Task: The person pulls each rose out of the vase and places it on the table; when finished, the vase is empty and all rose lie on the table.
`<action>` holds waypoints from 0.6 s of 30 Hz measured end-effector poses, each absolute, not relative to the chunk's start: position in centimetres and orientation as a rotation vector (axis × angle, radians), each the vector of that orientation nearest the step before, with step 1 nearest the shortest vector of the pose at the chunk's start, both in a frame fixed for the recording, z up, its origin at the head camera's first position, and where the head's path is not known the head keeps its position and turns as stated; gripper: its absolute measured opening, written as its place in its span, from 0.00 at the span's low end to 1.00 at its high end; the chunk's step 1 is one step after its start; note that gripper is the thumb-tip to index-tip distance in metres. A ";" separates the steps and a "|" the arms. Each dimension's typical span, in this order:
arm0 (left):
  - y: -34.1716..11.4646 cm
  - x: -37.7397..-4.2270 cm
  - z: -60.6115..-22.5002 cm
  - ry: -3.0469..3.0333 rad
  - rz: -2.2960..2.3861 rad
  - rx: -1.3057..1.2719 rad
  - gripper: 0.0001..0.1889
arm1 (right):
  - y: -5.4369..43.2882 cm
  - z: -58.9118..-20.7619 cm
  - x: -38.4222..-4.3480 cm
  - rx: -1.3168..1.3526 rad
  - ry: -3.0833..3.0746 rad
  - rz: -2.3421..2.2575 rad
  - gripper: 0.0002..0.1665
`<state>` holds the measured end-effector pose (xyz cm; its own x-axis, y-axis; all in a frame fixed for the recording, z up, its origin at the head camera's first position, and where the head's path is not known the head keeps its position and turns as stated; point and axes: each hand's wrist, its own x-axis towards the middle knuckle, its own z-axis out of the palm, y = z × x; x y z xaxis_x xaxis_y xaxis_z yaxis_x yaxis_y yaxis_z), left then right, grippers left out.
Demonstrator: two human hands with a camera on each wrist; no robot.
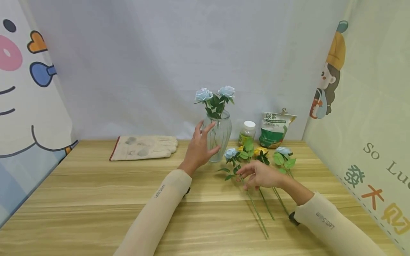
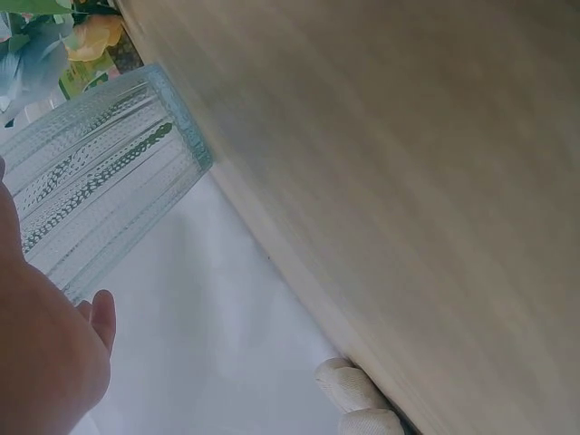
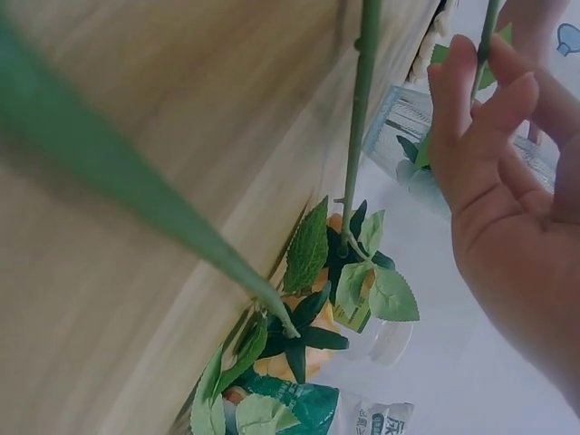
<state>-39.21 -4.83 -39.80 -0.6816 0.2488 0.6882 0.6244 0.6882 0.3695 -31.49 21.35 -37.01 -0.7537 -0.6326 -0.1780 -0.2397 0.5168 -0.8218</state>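
Note:
A clear ribbed glass vase (image 1: 221, 138) stands on the table with two pale blue roses (image 1: 203, 95) in it. My left hand (image 1: 199, 146) is at the vase's left side, fingers spread along the glass and thumb across its front. In the left wrist view the vase's base (image 2: 186, 127) shows beyond that hand. To the right of the vase, my right hand (image 1: 258, 174) pinches the green stem (image 3: 487, 45) of a blue rose (image 1: 230, 153) between thumb and fingers. Beside it lie yellow roses (image 1: 261, 151) and another blue rose (image 1: 283, 150), stems pointing toward me.
A pair of pale work gloves (image 1: 144, 146) lies at the back left of the wooden table (image 1: 105, 199). Behind the loose roses stand a white-capped jar (image 1: 248, 130) and a green-and-white bag (image 1: 274, 129) closed with a clip. A pale curtain (image 1: 144, 71) hangs behind.

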 end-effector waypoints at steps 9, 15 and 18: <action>-4.8 -39.3 -39.8 -2.299 -0.825 -0.662 0.49 | 21.6 -37.2 -31.6 -0.697 2.281 -1.094 0.30; -4.8 -39.3 -39.7 -2.295 -0.825 -0.666 0.49 | 21.5 -37.2 -31.8 -0.695 2.293 -1.075 0.31; -4.8 -39.3 -39.7 -2.293 -0.828 -0.668 0.49 | 21.5 -37.3 -31.9 -0.678 2.302 -1.072 0.31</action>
